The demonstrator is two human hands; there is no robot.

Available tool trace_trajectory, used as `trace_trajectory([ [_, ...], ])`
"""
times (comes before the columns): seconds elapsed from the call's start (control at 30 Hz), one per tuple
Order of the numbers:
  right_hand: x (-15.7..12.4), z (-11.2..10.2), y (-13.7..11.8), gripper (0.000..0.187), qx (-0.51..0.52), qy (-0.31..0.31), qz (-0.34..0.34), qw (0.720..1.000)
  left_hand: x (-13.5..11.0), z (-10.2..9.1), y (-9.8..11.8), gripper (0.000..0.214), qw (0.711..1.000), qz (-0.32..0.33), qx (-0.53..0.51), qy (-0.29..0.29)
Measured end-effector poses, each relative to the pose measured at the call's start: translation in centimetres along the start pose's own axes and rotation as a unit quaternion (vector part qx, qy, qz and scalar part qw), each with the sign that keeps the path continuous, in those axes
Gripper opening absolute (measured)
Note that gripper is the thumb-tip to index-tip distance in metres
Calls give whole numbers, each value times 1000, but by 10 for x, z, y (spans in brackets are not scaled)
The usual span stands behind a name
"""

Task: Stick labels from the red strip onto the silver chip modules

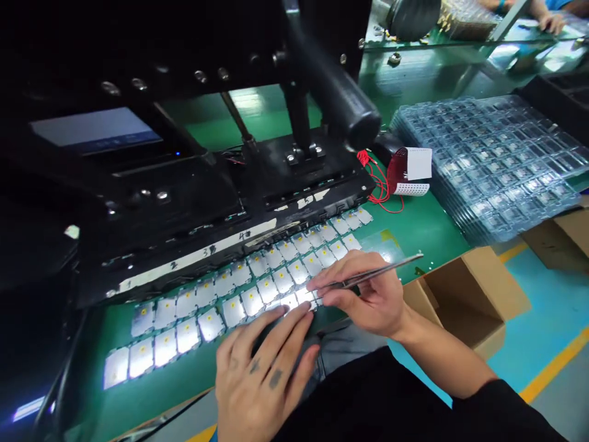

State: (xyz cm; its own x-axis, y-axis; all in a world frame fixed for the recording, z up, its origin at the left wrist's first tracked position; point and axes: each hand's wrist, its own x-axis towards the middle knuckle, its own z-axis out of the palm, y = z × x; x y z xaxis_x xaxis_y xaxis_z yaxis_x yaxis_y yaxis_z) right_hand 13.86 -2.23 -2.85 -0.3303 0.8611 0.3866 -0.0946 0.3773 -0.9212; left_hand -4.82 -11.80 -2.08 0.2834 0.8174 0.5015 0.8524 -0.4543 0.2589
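Note:
My right hand (370,294) is closed around a pair of metal tweezers (381,270), whose one end sticks out to the upper right. Its fingertips are down among the small circuit boards, where I cannot make out the other end of the tweezers. Palm down, my left hand (264,368) has its fingers stretched out, fingertips at the near row beside the right hand's. Two long rows of small silvery circuit boards (165,347), many with a yellow dot, lie along the green bench mat (138,399). Both hands cover part of the near row.
A black press-like machine (207,184) with a thick lever handle (340,104) stands behind the boards, its front strip hand-numbered. Red wire (380,190) lies to its right. Stacked clear plastic trays (492,159) and open cardboard boxes (469,301) are at right. Another person's hand (552,23) shows far off.

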Motion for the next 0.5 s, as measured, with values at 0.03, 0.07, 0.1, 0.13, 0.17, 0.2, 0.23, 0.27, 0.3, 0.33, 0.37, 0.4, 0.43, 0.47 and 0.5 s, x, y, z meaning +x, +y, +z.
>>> trace_trajectory([
  [0.03, 0, -8, 0, 20, 7, 23, 11, 1000, -3, -1, 1, 32, 1000, -9, -12, -10],
  [0.07, 2, -19, -2, 26, 14, 52, 26, 998, -6, -1, 2, 33, 999, -22, -26, -19],
  [0.1, 5, -32, -3, 30, 20, 82, 42, 995, -8, 1, 6, 33, 998, -39, -41, -24],
  [0.13, 9, -47, -5, 33, 22, 110, 56, 992, -9, 5, 11, 33, 997, -51, -59, -30],
  [0.17, 14, -61, -6, 34, 19, 130, 70, 989, -9, 12, 18, 34, 995, -52, -76, -38],
  [0.2, 19, -75, -7, 34, 11, 137, 86, 987, -6, 20, 26, 35, 994, -43, -91, -47],
  [0.23, 23, -87, -6, 35, 2, 134, 105, 985, 0, 29, 35, 38, 993, -20, -101, -61],
  [0.27, 27, -96, -5, 36, -5, 125, 125, 984, 7, 38, 44, 42, 992, 14, -103, -76],
  [0.3, 29, -103, -2, 37, -8, 112, 142, 983, 16, 48, 53, 44, 991, 40, -97, -85],
  [0.33, 30, -108, 0, 38, -7, 99, 157, 983, 26, 56, 61, 44, 991, 61, -88, -85],
  [0.37, 31, -111, 3, 38, -3, 90, 166, 982, 36, 63, 68, 45, 991, 73, -76, -82],
  [0.4, 30, -112, 5, 36, 1, 86, 170, 982, 45, 69, 73, 47, 992, 75, -61, -79],
  [0.43, 28, -112, 7, 34, 5, 85, 170, 982, 52, 73, 77, 49, 993, 71, -46, -77],
  [0.47, 27, -112, 8, 31, 7, 84, 169, 982, 58, 76, 80, 53, 995, 63, -31, -78],
  [0.5, 25, -112, 8, 29, 7, 83, 170, 982, 62, 78, 81, 56, 995, 55, -16, -80],
])
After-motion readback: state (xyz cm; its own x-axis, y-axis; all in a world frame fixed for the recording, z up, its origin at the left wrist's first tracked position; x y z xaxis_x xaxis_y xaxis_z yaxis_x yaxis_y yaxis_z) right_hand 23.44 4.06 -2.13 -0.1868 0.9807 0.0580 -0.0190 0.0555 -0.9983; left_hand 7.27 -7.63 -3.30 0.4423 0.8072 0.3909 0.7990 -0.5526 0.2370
